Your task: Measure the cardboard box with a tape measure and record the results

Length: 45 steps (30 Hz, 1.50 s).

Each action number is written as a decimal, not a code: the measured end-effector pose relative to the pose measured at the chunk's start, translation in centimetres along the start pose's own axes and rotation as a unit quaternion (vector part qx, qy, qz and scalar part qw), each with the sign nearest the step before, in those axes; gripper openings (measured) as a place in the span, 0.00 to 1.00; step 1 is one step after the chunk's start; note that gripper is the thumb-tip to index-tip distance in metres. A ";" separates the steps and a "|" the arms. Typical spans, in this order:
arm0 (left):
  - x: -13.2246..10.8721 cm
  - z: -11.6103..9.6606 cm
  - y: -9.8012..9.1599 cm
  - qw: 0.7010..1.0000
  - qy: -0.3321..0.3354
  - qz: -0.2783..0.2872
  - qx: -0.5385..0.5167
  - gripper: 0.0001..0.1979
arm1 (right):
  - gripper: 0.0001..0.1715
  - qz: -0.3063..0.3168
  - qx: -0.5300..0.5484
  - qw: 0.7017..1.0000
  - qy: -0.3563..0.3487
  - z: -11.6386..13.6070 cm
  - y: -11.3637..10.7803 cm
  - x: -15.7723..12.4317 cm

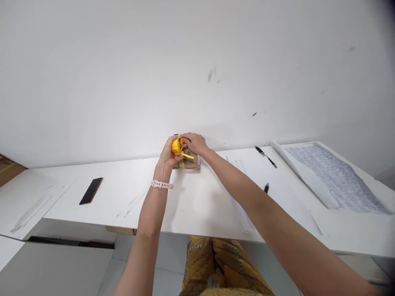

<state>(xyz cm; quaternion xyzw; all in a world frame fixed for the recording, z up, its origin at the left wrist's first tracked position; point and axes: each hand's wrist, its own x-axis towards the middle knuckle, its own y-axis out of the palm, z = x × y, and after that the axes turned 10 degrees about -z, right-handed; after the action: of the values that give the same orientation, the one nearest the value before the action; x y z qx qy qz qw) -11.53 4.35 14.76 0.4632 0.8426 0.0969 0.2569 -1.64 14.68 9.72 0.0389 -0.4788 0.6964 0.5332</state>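
Note:
A yellow tape measure point(177, 145) is held in my left hand point(167, 153), closed around its case. A short length of yellow blade sticks out of it towards the lower right. Under and beside it lies a small brown cardboard box point(191, 163) with dark print and yellowish tape, against the foot of the wall. My right hand point(195, 143) rests over the box's far right part, fingers stretched left near the tape measure; its fingertips are partly hidden. A pale pink watch strap point(162, 184) circles my left wrist.
A dark phone point(91, 191) lies on the white table point(197, 205) at left. To the right are white paper sheets point(277, 193), a black pen point(266, 188), further dark pens point(259, 151) and a large densely marked sheet point(333, 176). The white wall point(154, 82) rises behind.

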 end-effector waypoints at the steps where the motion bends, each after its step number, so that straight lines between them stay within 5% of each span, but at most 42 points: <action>1: -0.2 0.3 -0.3 1.000 -0.003 0.007 -0.007 0.10 | 0.23 0.000 0.006 1.000 0.008 0.0 0.0 0.0; 10: -2.3 4.7 -4.2 0.994 0.014 0.024 -0.102 0.11 | 0.24 -0.002 -0.003 1.000 0.008 0.0 0.4 -0.3; 16: -2.1 4.2 -4.1 0.995 -0.007 0.019 -0.096 0.09 | 0.24 0.000 0.036 0.999 0.027 0.3 0.2 -0.5; 22: -2.7 4.8 -3.8 0.997 0.011 0.009 -0.076 0.12 | 0.20 -0.034 0.073 0.989 0.124 1.1 0.6 0.2; 28: -5.7 9.6 -6.5 0.996 0.086 0.020 0.009 0.20 | 0.18 -0.042 0.119 0.978 0.167 0.5 1.0 0.7; 34: -7.9 13.4 -9.6 0.998 0.053 0.018 -0.021 0.21 | 0.18 -0.063 0.119 0.980 0.149 0.1 1.5 0.7; 45: -7.9 14.1 -9.7 0.998 0.057 0.025 -0.031 0.23 | 0.17 -0.065 0.117 0.980 0.146 0.1 1.5 0.5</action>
<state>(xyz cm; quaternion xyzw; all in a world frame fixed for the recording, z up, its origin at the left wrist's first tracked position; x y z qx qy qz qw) -7.78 -8.60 1.57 0.4701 0.8404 0.1555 0.2203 -3.07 14.98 9.15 0.0299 -0.3068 0.7096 0.6336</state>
